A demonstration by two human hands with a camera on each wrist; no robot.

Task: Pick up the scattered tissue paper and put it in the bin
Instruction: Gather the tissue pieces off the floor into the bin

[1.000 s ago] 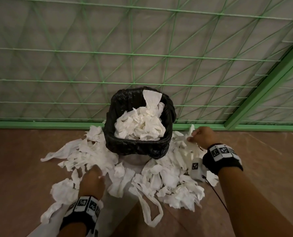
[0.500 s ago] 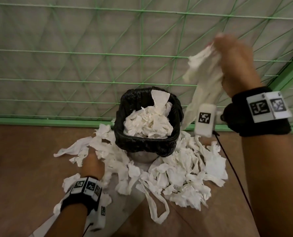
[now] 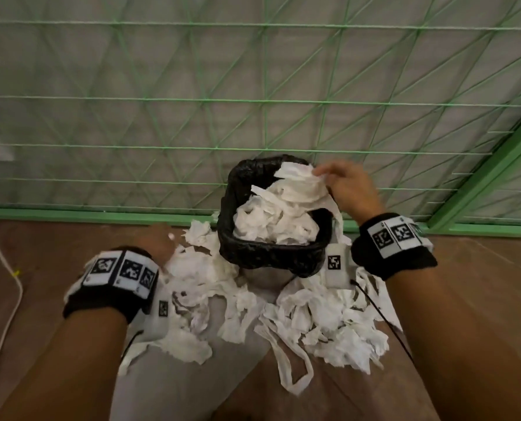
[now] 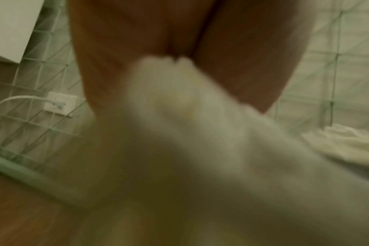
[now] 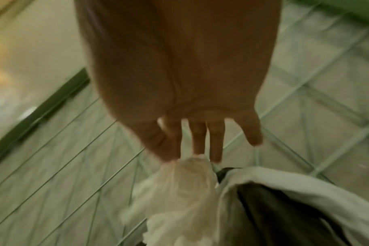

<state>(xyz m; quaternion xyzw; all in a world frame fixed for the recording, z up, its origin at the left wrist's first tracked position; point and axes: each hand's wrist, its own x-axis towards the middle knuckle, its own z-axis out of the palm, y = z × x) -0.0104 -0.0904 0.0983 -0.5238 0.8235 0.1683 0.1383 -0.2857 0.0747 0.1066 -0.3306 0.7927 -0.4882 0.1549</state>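
- Head view: crumpled white tissue paper [image 3: 286, 311] lies strewn over the brown floor [image 3: 477, 299] around the black-lined bin [image 3: 271, 256], which is heaped with more. The right hand [image 3: 348, 189] is over the bin's rim, pinching a strip; the left hand [image 3: 159, 241] is down in the scraps.
- Left wrist view: badly blurred. Fingers [image 4: 120, 55] are closed round a white wad [image 4: 179, 108].
- Right wrist view: thumb and fingertips [image 5: 175, 146] pinch a crinkled piece [image 5: 190, 181] above the black liner [image 5: 274, 208].

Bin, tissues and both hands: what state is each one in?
bin: upright, black liner, heaped full
tissue in bin: piled above rim
tissue on floor: scattered around bin
right hand: over bin, pinching tissue
left hand: gripping floor tissue
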